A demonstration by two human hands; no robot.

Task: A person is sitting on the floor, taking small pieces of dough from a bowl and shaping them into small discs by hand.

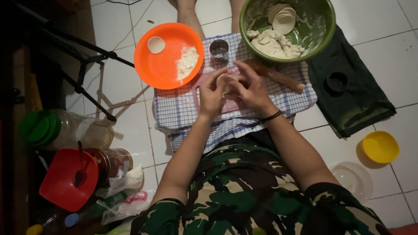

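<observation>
My left hand (212,93) and my right hand (251,87) meet over a pink board (230,105) on a blue-checked cloth (174,115). Between their fingertips they pinch a small pale round of dough (225,80). Just beyond the hands stands a round metal cutter (219,48), and a wooden rolling pin (278,77) lies to the right of my right hand. A green bowl (320,32) at the top holds a lump of dough and several cut rounds. An orange plate (161,65) at the left carries a heap of white filling and one small dough round.
A dark cloth (361,100) with a black lid lies at the right. A yellow bowl (380,146) and a clear lid (355,179) sit on the white tiles. Jars, a red container (65,182), bags and bottles crowd the left. A tripod's legs (87,61) cross the upper left.
</observation>
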